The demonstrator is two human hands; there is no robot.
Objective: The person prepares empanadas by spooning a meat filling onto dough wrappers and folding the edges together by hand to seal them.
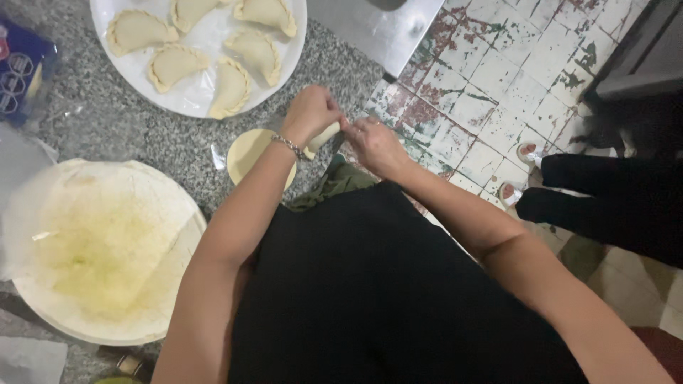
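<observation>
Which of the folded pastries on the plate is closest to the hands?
The pale crescent-shaped dough pastry at the bottom edge of the round white plate. It lies nearest the left hand and right hand; the other five sit farther up.

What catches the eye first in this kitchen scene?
Mid-frame, the left hand and right hand pinch a folded dough pastry between them. At top left, a white plate holds finished crimped pastries, and a big pale bowl sits at lower left.
</observation>
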